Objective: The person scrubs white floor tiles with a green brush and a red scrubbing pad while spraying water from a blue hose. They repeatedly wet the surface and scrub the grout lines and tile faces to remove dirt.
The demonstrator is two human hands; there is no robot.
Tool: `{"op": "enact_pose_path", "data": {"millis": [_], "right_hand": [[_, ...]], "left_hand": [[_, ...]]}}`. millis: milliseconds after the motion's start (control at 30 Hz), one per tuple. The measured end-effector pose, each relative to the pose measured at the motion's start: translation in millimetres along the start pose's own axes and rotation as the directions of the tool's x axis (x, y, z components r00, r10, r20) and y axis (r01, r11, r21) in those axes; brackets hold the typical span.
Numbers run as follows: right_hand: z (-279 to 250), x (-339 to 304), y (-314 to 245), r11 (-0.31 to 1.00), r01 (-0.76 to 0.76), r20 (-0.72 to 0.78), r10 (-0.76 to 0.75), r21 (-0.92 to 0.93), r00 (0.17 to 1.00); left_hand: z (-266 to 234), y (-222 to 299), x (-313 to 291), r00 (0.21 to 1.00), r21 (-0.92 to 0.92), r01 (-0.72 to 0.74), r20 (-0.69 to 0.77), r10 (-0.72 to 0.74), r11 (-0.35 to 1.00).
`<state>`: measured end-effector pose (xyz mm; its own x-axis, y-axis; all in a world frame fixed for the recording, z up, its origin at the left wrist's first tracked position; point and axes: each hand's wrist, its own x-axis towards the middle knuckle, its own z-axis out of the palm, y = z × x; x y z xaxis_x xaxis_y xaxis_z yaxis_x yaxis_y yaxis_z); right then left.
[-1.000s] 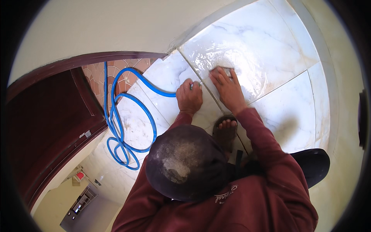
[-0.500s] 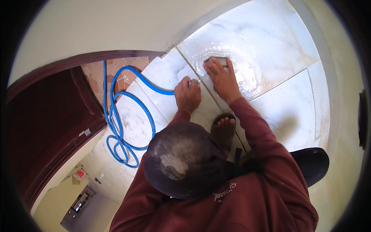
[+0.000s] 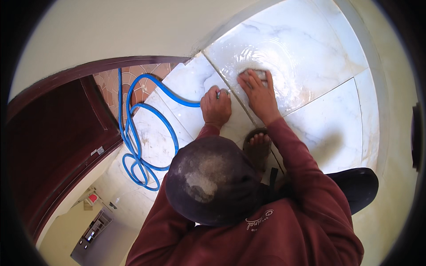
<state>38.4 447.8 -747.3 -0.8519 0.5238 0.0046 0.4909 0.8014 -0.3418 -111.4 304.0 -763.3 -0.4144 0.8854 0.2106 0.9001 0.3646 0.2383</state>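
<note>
Right hand (image 3: pixel 258 91) flat on sponge (image 3: pixel 262 74) (left hand (image 3: pixel 216 106) gripping hose (image 3: pixel 146 133)).

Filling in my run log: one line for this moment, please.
left hand: grips blue hose end | right hand: presses sponge on wet tile

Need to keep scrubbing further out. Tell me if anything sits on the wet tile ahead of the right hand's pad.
Nothing visible does. The right hand presses the scrubbing pad on the wet marble tile; only rippling water lies beyond.

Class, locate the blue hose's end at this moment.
Head view, centre: the blue hose ends in the left hand, on the marble tiles beside the right hand.
</note>
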Motion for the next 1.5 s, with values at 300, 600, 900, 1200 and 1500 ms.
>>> {"op": "enact_pose_path", "data": {"millis": [300,600,900,1200,1500], "right_hand": [[2.5,-16.8,1.7,1.0,0.002,0.003,-0.003,0.02,1.0],[9.7,-5.3,9.9,0.994,0.102,0.06,-0.104,0.031,0.993],[44.8,129.7,-5.3,0.962,0.227,-0.048,-0.222,0.153,0.974],[23.8,111.2,-1.4,0.959,0.281,-0.08,-0.277,0.041,0.957],[4.4,43.0,21.9,0.91,0.17,-0.045,-0.165,0.378,0.985]], "left_hand": [[2.2,5.0,-1.8,1.0,-0.007,-0.008,0.003,0.008,1.0],[-1.0,-1.0,-6.2,1.0,-0.042,0.02,0.019,-0.019,0.999],[0.6,0.1,-3.3,0.999,-0.033,0.016,0.03,-0.015,0.999],[-1.7,2.4,-2.1,0.999,-0.025,0.018,0.04,-0.017,1.0],[-3.9,-1.7,-10.2,1.0,-0.034,0.023,0.019,-0.022,0.999]]}}
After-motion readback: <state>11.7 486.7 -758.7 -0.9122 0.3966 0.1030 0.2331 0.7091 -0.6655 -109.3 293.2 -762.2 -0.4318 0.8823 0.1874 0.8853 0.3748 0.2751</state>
